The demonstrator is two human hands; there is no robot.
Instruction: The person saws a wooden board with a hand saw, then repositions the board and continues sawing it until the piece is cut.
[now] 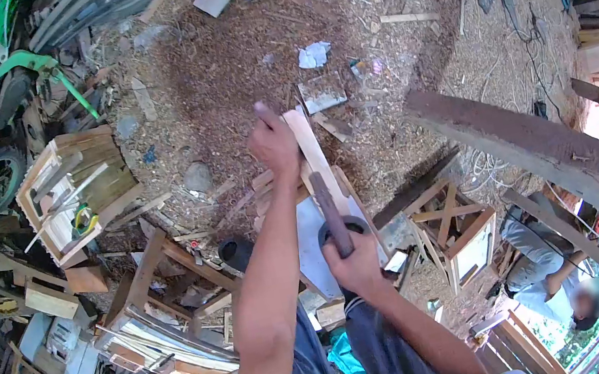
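My left hand (275,149) is closed on the side of a pale wooden strip (302,134), near its far end, with the thumb pointing away from me. My right hand (354,261) grips a dark brown, bar-shaped tool (331,209), which lies along the strip's near part. The exact kind of tool cannot be made out. Beneath both is a white panel with a wooden edge (313,245), close in front of my legs. The fingertips of my left hand are hidden behind the strip.
Wood shavings and offcuts cover the ground. A wooden box (94,183) with tools in it stands at the left, near a green motorbike (21,64). A thick beam (533,146) crosses the right side. Another person (542,264) sits at the lower right.
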